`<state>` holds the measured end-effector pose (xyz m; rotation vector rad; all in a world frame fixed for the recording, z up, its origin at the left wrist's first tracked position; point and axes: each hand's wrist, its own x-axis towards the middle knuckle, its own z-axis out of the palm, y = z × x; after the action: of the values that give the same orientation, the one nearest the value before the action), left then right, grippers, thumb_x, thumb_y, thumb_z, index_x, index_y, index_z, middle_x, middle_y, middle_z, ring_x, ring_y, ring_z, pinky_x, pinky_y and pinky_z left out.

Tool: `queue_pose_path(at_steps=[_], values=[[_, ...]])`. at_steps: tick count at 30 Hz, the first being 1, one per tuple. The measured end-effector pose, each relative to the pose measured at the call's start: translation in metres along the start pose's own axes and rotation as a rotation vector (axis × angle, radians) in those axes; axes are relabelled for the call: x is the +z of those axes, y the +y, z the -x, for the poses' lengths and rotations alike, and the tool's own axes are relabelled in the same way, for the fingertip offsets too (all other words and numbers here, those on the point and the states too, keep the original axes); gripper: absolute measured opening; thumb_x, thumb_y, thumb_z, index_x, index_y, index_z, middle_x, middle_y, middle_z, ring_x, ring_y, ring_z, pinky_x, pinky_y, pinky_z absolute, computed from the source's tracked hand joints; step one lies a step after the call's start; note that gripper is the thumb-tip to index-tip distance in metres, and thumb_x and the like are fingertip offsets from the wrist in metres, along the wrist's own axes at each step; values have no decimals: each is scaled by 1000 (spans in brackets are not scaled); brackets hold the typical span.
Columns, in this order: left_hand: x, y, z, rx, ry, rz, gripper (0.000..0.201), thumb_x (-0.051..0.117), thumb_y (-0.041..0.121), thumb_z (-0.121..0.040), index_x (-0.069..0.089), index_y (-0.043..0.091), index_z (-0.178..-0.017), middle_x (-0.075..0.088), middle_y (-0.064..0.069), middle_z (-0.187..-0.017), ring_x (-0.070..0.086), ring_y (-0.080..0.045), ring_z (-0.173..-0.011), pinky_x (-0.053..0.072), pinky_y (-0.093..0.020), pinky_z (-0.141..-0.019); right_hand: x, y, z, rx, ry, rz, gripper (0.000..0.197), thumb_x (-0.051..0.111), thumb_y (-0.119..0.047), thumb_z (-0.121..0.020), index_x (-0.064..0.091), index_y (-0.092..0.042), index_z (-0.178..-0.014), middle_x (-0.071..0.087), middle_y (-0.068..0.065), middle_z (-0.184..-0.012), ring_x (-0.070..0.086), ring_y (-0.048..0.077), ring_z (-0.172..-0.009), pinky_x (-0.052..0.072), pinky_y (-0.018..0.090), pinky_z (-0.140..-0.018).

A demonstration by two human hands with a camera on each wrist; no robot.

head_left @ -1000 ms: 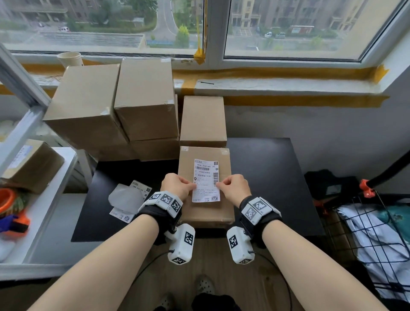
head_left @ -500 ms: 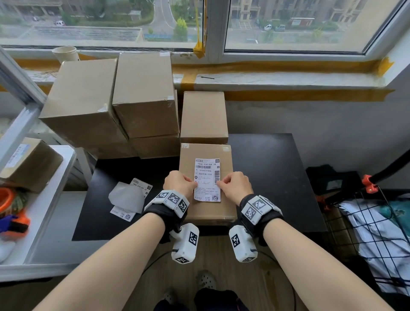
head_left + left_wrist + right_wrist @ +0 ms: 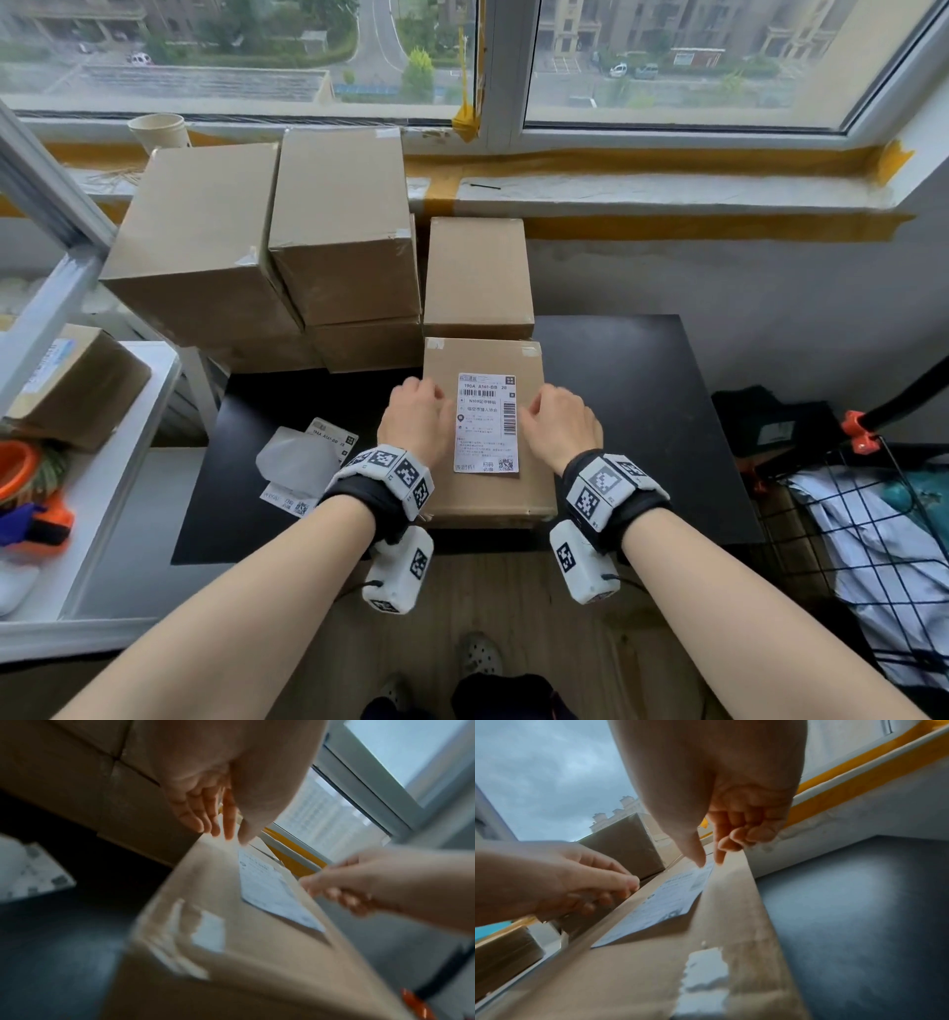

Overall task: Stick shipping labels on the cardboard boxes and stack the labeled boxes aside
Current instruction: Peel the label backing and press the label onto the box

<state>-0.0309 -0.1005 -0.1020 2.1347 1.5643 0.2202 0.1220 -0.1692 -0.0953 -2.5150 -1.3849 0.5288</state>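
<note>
Flat cardboard box [image 3: 488,437] lies on the black surface [image 3: 631,411] at its near-middle, long side running away from the person, clear tape patches at its corners. White shipping label [image 3: 487,422] lies flat on the box top, upright to the viewer, barcode near its top, QR code at bottom right. Left hand [image 3: 415,419] sits on the box top just left of the label, fingers stretched out fairly straight with tips down at the label's far left corner, nothing gripped; the left wrist view shows those fingers [image 3: 205,815] extended toward the label's far edge. Right hand [image 3: 561,426] sits on the box just right of the label, thumb and index pointing down onto the label's right edge, the other fingers loosely curled, holding nothing; right wrist view shows the index fingertip [image 3: 700,860] on the label's far right corner. Behind the box another unlabeled box [image 3: 477,277] butts against its far end, and to the left a stack of larger boxes [image 3: 267,246] stands against the window sill [image 3: 667,190]. Left of the hands on the surface lie spare label sheets [image 3: 308,465] with a peeled backing paper on top. A paper cup [image 3: 156,132] stands on the sill behind the stack. White shelf [image 3: 102,514] at far left carries a labeled box [image 3: 77,385]. Wire basket [image 3: 873,514] with cloth stands at right
</note>
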Motion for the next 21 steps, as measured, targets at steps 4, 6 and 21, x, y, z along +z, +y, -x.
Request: queue_pose_path(at_steps=[4,6,21], values=[[3,0,-11,346,-207,-346,53,21,30,-102,7,15,-151,-2,0,-160,-1,-15,-148,2,-40,-119,9,1,-15,-314,-108,101,52,32,-33,-100,26,-8,-146,27,7,-154,26,21,-141,24,36,-113],[7,-1,-18,389,-298,-449,55,15,33,-102,-6,17,-150,-14,4,-159,-13,-11,-146,-6,-40,-119,17,3,-20,-374,-221,172,60,24,-38,-102,2,-13,-151,-1,0,-161,1,13,-148,6,34,-120],[17,-26,-22,528,-356,-526,63,13,48,-99,-15,20,-148,-17,5,-157,-15,-8,-145,-9,-34,-120,30,18,-33,-472,-238,270,61,17,-45,-101,-9,-21,-150,-13,-6,-159,-11,8,-146,-7,33,-120]])
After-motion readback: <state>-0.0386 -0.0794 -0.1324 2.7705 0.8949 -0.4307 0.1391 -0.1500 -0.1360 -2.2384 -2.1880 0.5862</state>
